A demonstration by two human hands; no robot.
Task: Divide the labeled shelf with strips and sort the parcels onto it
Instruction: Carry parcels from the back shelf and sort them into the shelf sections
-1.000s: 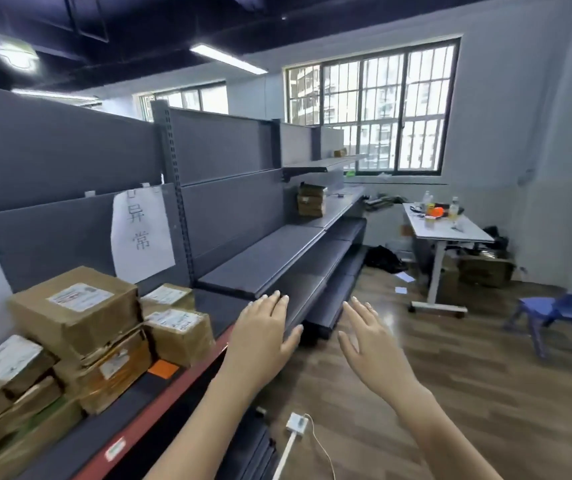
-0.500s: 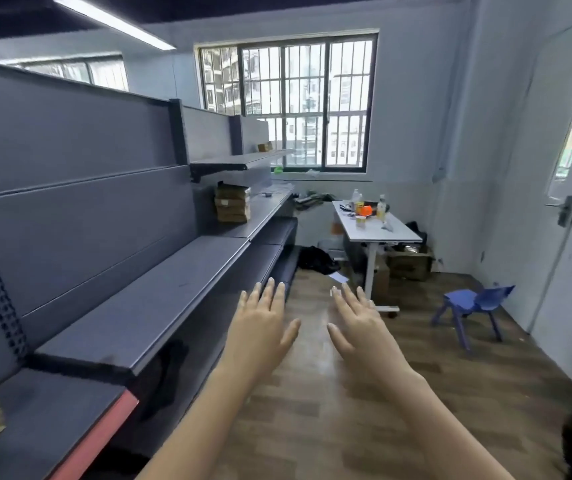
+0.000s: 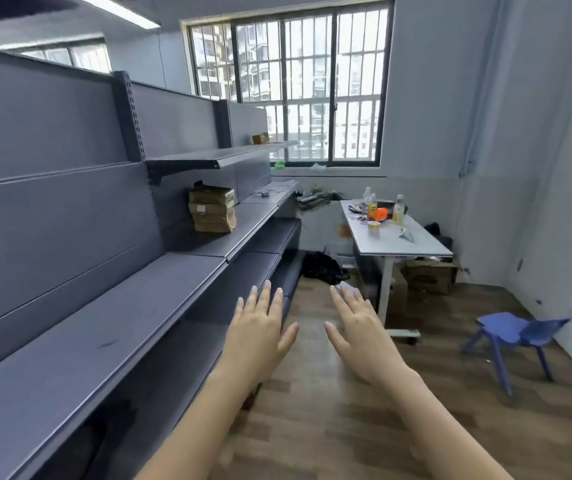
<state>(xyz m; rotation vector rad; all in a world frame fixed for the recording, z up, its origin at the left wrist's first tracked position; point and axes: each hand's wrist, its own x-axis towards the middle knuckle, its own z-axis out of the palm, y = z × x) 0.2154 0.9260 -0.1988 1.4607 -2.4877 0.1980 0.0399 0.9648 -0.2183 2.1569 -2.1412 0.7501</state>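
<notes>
Transit, seemingly: left hand (image 3: 260,336) and right hand (image 3: 360,332) reach forward, fingers straight, holding nothing. Stacked parcels (image 3: 212,210) sit at the shelf's (image 3: 111,327) far end; next comes fetching strips, none visible.

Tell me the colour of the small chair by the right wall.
The small chair is blue; the head view, the only one, shows it.

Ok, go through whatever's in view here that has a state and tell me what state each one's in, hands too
left hand: open, fingers straight, holding nothing
right hand: open, fingers spread, holding nothing
long shelf: bare, no strips or parcels on it
parcel stack: upright on the farther shelf, against the back panel
window: looks shut, barred
chair: upright on the floor
white table: standing, bottles and a cup on top
</notes>
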